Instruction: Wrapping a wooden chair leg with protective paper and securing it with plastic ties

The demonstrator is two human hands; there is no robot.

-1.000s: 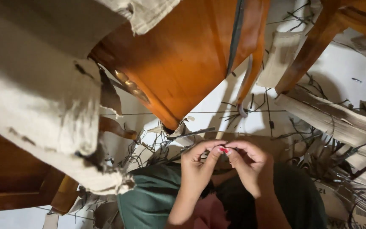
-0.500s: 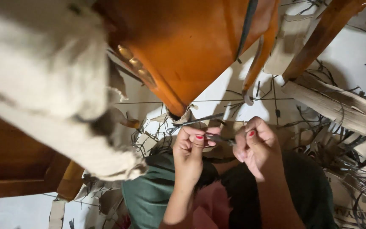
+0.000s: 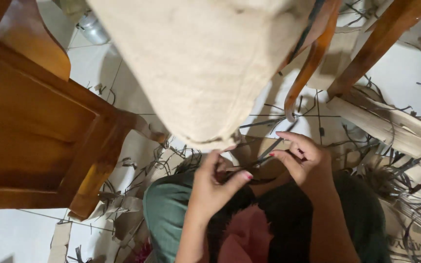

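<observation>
Seated position on white tiled floor (image 3: 98, 78), knees covered by green cloth (image 3: 164, 214). Left hand (image 3: 213, 185) raised before the lap, thumb and fingertips pinched narrow on one end of a dark thin strip (image 3: 264, 158). Right hand (image 3: 303, 158) set just beside, fingers partly spread, thumb and forefinger closed on the same strip further along. Strip held between both hands, above the lap and just over a brown cardboard piece (image 3: 254, 151). Exact contact at the left fingertips partly hidden behind the hand.

Overhead and near: pale burlap-covered cushion (image 3: 205, 63) hanging low, its lower edge close above the hands. Wooden furniture panel (image 3: 40, 136) to the left; wooden legs (image 3: 371, 44) to the upper right. Many loose dark strips and cardboard offcuts (image 3: 386, 131) scattered across the tiles on both sides.

Risks, as judged:
- Strip likely thin and stiff; possible snap or kink under uneven pull from the two pinches.
- Possible slip from the narrow left pinch, then loss of the strip among the similar scraps below.
- Cushion edge crowding the work area; likely blocked sight of the fingertips and a snag on lifting.
- Sharp cut edges near bare fingers; possible nick.
</observation>
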